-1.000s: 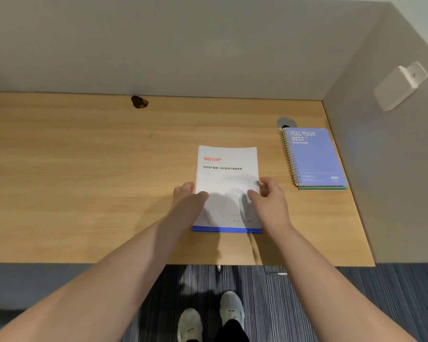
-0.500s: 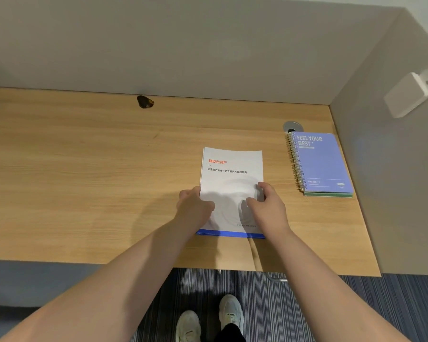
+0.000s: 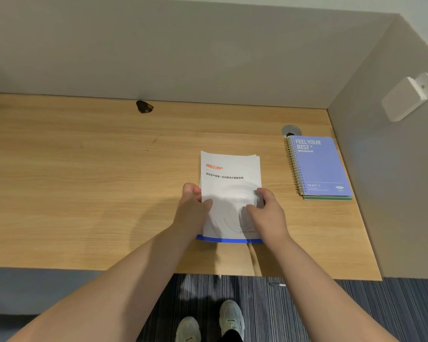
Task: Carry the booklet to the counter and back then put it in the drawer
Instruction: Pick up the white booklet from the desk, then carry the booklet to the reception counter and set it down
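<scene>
The white booklet (image 3: 229, 183) lies flat on the wooden desk (image 3: 84, 183), left of the purple notebook (image 3: 318, 166). The left hand (image 3: 192, 208) and right hand (image 3: 267, 213) pinch its two side edges.

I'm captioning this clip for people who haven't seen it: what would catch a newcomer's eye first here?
First, the white booklet with a blue bottom edge near the middle of the light wooden desk, the left hand and right hand each taking a grip on a side edge. Next, the purple spiral-bound notebook to its right, by the grey side panel, which carries a small white box.
</scene>
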`<state>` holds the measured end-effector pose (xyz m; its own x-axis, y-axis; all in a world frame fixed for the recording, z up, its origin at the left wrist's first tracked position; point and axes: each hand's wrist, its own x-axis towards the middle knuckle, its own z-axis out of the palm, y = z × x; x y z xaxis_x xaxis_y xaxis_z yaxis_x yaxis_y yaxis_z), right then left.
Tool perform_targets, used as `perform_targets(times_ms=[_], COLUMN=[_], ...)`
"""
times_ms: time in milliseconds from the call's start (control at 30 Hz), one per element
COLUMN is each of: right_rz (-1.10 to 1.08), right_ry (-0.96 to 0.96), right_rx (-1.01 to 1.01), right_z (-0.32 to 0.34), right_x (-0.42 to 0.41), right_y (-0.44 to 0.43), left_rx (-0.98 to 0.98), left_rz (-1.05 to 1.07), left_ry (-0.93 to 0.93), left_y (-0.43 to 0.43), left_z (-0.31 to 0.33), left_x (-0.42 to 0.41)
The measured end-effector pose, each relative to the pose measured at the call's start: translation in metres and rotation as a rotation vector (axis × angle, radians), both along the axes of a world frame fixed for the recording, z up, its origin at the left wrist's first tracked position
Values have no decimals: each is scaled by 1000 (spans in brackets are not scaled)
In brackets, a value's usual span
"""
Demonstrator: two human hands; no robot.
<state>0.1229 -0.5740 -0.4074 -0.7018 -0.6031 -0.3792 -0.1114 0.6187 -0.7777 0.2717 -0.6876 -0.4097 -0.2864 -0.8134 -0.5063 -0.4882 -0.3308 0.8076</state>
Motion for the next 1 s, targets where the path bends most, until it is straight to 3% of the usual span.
perform_targets(times_ms=[167, 333, 500, 600, 767, 1000], right_rz=[-2, -95, -191, -128, -10, 6], right_ry=[-18, -37, -328, -429, -284, -212], right_rx=[-20, -139, -358, -482, -554, -661], right_z=[-3, 9, 56, 105, 201, 287], right_x=[-2, -9, -24, -34, -33, 7], right_y=[2, 3, -5, -14, -30, -26], left_rx=[-42, -29, -56, -95, -158, -484], left_rz=[-44, -53, -87, -109, -116, -97], left_ry=[10, 231, 393, 420, 442, 395], left_y=[2, 0, -13, -24, -33, -18], left_z=[4, 28, 76, 117, 197, 295], left_x=[-6, -7, -1, 5, 18, 49])
